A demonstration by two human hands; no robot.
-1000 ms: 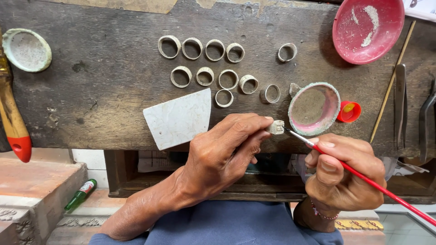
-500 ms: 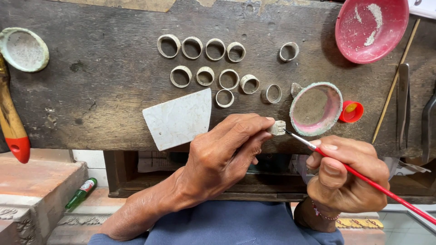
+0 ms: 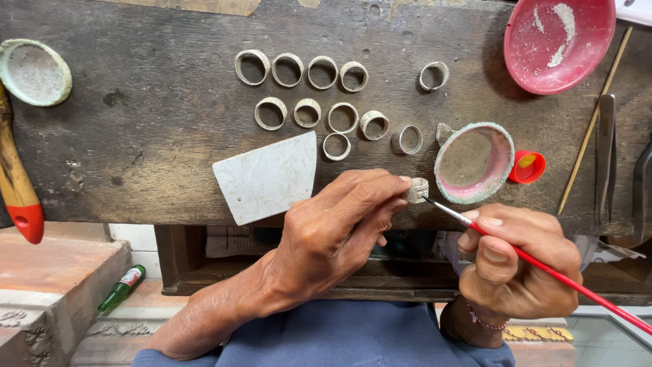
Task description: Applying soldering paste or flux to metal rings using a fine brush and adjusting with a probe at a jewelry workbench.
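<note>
- Dark, worn wood makes the tabletop [image 3: 136, 136], seen from above.
- Left hand [image 3: 339, 231] pinches a small grey ring [image 3: 416, 190] at its fingertips, as half a second earlier; the ring sits at the front edge.
- Right hand [image 3: 516, 265] grips a red brush [image 3: 564, 278]; its tip now touches the ring, closer than before.
- Loose rings [image 3: 326, 102], a white tile [image 3: 268, 177] and a pink-rimmed dish [image 3: 474, 163] lie near; nothing blocks the hands.

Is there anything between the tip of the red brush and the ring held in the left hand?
Nothing visible. The left hand holds the ring at its fingertips, and the red brush in the right hand reaches the ring with its tip.
</note>
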